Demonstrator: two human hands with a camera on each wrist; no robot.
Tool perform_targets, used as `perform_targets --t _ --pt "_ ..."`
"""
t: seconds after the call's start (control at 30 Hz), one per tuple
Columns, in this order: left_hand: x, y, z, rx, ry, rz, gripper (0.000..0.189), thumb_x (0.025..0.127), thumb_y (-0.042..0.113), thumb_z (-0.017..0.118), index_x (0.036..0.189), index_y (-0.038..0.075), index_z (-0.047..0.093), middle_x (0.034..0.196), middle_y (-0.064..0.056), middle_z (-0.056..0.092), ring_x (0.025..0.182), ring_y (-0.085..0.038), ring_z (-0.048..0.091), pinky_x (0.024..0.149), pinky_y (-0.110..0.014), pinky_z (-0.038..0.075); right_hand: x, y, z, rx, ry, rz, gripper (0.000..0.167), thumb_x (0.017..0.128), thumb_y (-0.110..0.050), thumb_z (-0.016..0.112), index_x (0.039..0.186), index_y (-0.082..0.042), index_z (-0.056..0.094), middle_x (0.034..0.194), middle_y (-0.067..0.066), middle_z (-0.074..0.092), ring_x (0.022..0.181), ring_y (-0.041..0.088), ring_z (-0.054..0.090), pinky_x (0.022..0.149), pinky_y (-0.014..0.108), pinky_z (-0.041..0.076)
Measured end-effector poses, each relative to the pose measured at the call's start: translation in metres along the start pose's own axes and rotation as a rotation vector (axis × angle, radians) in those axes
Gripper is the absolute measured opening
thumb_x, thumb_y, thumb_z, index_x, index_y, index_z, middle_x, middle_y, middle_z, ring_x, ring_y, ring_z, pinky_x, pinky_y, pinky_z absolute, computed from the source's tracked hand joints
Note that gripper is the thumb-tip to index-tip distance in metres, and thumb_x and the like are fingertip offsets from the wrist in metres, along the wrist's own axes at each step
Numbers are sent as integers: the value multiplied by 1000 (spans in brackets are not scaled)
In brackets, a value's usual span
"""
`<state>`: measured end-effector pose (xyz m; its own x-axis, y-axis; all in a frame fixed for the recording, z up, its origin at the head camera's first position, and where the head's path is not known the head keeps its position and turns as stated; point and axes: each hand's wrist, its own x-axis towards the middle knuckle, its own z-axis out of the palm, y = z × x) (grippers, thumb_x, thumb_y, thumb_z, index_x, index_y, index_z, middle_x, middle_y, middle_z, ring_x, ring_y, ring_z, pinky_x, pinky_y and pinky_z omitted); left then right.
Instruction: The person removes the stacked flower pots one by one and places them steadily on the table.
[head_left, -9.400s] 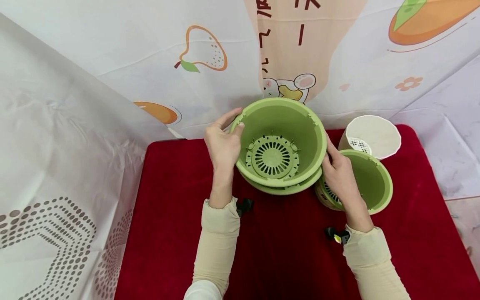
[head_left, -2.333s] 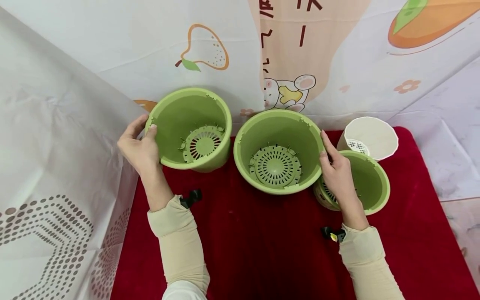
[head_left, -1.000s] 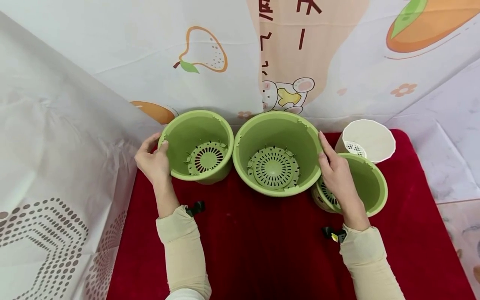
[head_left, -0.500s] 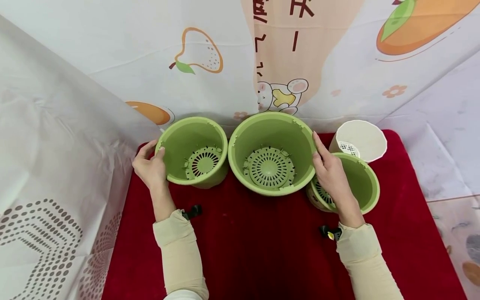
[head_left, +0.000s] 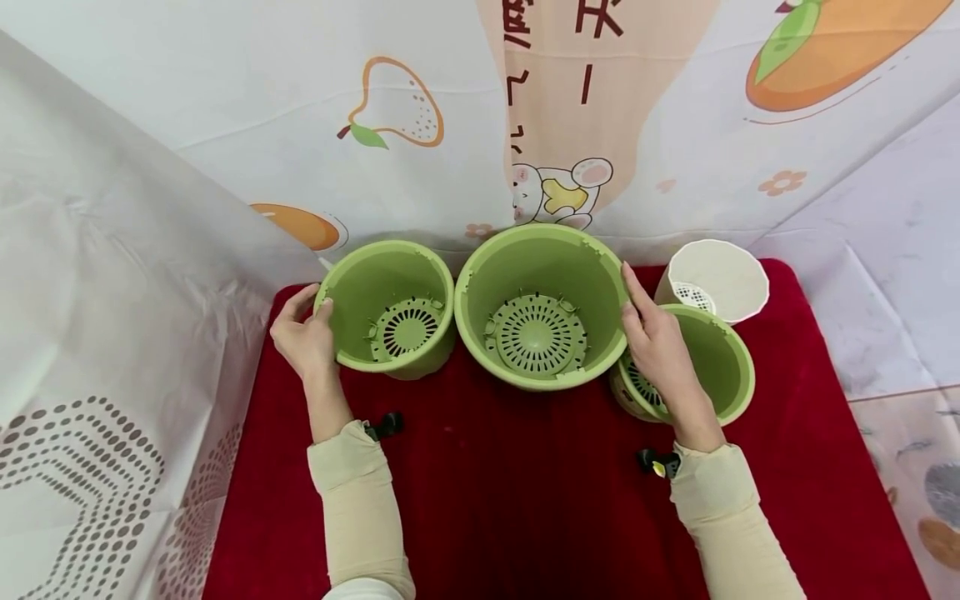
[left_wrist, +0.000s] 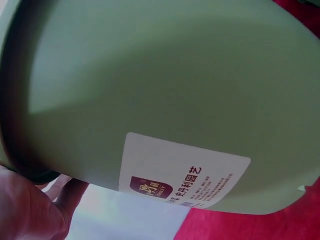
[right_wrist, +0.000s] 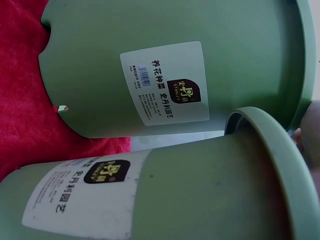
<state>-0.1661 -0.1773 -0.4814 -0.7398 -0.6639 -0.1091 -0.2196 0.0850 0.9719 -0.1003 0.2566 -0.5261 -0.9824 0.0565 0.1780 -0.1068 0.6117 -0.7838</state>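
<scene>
In the head view my left hand (head_left: pixel 307 333) grips the left rim of a round green plastic flower pot (head_left: pixel 390 254), its thumb inside and the fingers outside. That pot has a slotted base and stands beside a similar green pot (head_left: pixel 540 254) in the middle, their rims close together. My right hand (head_left: pixel 663 350) holds the middle pot's right rim; in the right wrist view a fingertip (right_wrist: pixel 298 135) shows below that rim. White labels (left_wrist: pixel 182 172) mark the pots' outer walls. Most of both hands' fingers are hidden behind the rims.
A smaller green pot (head_left: pixel 720 367) stands under my right forearm, its rim partly covered. Behind it is a white pot (head_left: pixel 731 275) with a perforated insert. Red cloth (head_left: pixel 510 500) covers the table. A printed curtain (head_left: pixel 285 100) hangs close behind the pots.
Earlier the two larger green pots were nested. My left hand lifted the inner one out, carried it left and lowered it beside the other. My right hand stayed on the middle pot.
</scene>
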Motion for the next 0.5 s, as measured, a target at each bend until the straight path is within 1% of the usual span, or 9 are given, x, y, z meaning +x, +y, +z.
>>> perform_targets --t 0.07,0.27,0.37,0.5 --pt "0 -3 1 -1 -5 3 28 86 -2 74 111 12 77 112 -7 70 97 -15 67 86 -26 53 0 0 -1 0 4 1 53 105 -17 39 156 -28 31 56 2 31 51 19 32 67 36 36" --pt "-2 -9 5 48 -8 5 28 87 1 74 113 11 76 113 -6 70 97 -15 66 86 -26 53 1 1 -3 7 7 0 52 105 -17 39 156 -25 32 55 1 30 49 16 31 64 30 35" --pt "-5 -10 5 64 -6 -10 28 88 2 74 113 14 76 116 -6 70 98 -15 66 87 -27 52 0 0 -2 9 5 -3 53 105 -16 39 156 -26 32 55 1 31 49 16 31 64 31 35" --pt "-6 -12 3 53 4 -25 28 88 2 74 112 15 77 117 -6 70 98 -15 67 87 -27 53 -1 0 1 11 3 -6 53 105 -16 39 156 -28 31 55 1 31 50 17 31 66 34 36"
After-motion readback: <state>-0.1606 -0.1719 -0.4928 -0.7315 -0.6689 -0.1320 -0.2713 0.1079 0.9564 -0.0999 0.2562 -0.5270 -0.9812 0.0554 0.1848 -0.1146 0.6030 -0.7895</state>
